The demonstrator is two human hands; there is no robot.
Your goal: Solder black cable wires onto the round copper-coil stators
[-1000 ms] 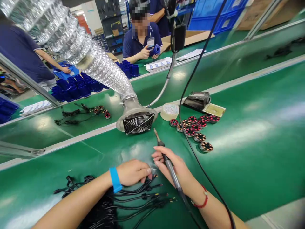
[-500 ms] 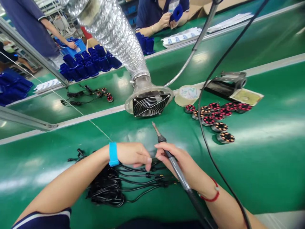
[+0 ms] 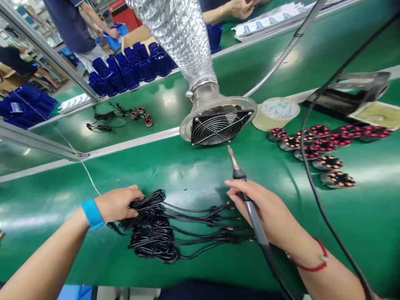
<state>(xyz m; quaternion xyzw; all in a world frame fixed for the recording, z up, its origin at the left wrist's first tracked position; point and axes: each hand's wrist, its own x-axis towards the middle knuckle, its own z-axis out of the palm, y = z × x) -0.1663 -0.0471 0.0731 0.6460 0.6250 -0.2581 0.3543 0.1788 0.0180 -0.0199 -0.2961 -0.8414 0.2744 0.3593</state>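
My right hand (image 3: 265,208) is closed around the handle of a soldering iron (image 3: 251,204), whose bare metal tip points up and away from me, just below the fan. My left hand (image 3: 117,204), with a blue band at the wrist, has its fingers curled onto the upper left of a pile of coiled black cables (image 3: 153,237). Part of those fingers is hidden behind the coils. From the pile several cable ends run right, with black grommets (image 3: 215,210) and coloured bare wire tips, and stop short of my right hand.
A fume duct with a fan grille (image 3: 218,129) hangs over the green bench (image 3: 200,266). To the right lie several motor stators (image 3: 337,179), a roll of tape (image 3: 278,112) and a soldering stand with a sponge (image 3: 379,114). The iron's cord (image 3: 308,166) crosses the right side. Co-workers and blue housings (image 3: 125,71) are behind.
My left hand has moved left, from near my right hand to the cable coils. The right hand still holds the soldering iron. The camera view has shifted, so the bench things sit differently.
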